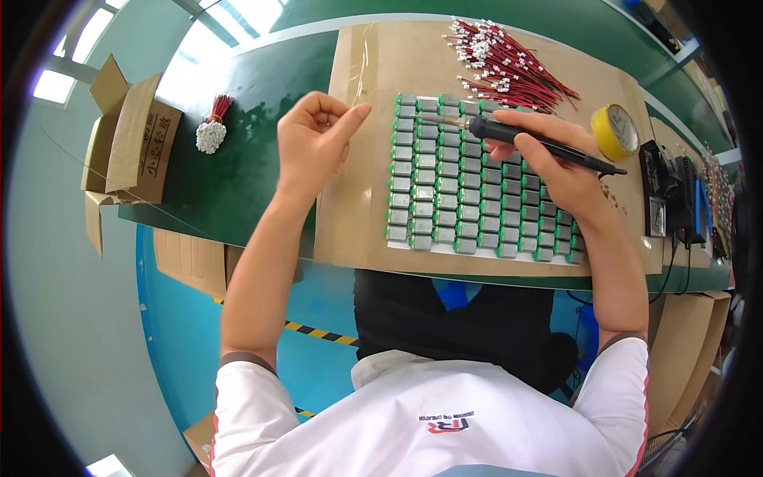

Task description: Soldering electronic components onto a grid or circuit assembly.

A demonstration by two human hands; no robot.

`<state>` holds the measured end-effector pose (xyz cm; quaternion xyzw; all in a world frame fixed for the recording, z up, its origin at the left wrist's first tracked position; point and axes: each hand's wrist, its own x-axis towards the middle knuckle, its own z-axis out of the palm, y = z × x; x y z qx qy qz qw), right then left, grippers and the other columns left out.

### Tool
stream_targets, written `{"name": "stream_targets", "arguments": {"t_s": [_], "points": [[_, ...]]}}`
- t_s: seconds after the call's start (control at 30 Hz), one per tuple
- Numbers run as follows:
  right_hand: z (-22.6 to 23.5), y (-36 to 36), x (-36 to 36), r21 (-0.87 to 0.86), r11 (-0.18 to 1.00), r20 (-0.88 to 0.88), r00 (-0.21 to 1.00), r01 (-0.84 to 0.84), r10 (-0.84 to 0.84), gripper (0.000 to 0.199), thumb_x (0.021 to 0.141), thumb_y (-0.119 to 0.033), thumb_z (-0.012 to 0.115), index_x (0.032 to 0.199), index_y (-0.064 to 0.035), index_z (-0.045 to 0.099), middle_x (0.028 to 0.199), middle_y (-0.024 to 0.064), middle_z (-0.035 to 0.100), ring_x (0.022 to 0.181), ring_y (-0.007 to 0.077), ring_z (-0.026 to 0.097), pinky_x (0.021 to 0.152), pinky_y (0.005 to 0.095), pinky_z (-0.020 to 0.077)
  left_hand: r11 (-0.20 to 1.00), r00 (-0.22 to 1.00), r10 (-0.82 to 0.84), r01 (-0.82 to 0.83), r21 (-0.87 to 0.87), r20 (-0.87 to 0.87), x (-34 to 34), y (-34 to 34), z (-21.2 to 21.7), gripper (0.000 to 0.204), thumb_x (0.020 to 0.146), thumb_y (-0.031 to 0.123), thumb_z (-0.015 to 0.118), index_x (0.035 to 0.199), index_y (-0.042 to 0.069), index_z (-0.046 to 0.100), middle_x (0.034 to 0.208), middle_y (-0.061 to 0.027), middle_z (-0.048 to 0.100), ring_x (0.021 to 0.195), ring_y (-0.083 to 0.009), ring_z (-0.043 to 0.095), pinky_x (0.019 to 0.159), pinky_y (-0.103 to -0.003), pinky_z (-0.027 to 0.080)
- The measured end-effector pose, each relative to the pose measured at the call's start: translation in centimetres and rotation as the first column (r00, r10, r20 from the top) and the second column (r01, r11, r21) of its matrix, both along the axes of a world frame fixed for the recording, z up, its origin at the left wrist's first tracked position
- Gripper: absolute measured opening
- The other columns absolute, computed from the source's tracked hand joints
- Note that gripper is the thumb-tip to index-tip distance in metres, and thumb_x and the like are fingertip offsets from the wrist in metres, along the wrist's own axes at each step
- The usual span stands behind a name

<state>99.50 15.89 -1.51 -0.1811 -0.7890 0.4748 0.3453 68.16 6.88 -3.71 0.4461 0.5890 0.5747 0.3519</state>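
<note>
Concealed and unresolved parts at the counter (pixel 270 103).
The right hand (pixel 572 179) and soldering iron (pixel 509 133) mask several blocks in the grey-and-green grid (pixel 469 195); whether the left hand (pixel 312 143) pinches anything cannot be told. Bits (pixel 613 197) beside the right forearm (pixel 616 258) are too small to identify. The counter's edge hides part of a cardboard box (pixel 191 261) below.

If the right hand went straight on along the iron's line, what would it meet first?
Likely the left hand: the black soldering iron in the right hand points toward its fingertips. Depth is unclear, though; the tip could catch the gray-and-green blocks instead.
</note>
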Motion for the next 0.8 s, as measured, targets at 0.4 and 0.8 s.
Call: {"name": "stream_targets", "arguments": {"t_s": [0.4, 0.8], "points": [[-1.1, 0.1, -1.8, -0.049, 0.998, 0.047, 0.998, -0.043, 0.045, 0.032, 0.102, -0.001, 0.057, 0.131, 0.0078, 0.066, 0.11, 0.0195, 0.076, 0.094, 0.0226, 0.077, 0.088, 0.0323, 0.0598, 0.993, 0.991, -0.097, 0.09, -0.079, -0.092, 0.0, -0.2, -1.3, 0.01, 0.091, 0.005, 0.073, 0.084, -0.002, 0.069, 0.068, 0.0024, 0.062, 0.05, -0.0033, 0.053, 0.043, -0.02, 0.037], [-1.5, 0.4, -1.9, -0.024, 0.999, 0.093, 0.995, -0.043, 0.045, 0.033, 0.102, -0.002, 0.057, 0.132, 0.0076, 0.066, 0.107, 0.0187, 0.077, 0.093, 0.0206, 0.076, 0.087, 0.0315, 0.0591, 0.985, 0.974, -0.109, 0.079, -0.151, -0.2, 0.0, 0.0, -1.1, 0.015, 0.088, 0.008, 0.074, 0.08, -0.003, 0.069, 0.062, -0.0007, 0.063, 0.048, -0.0058, 0.059, 0.04, -0.023, 0.042]]}}
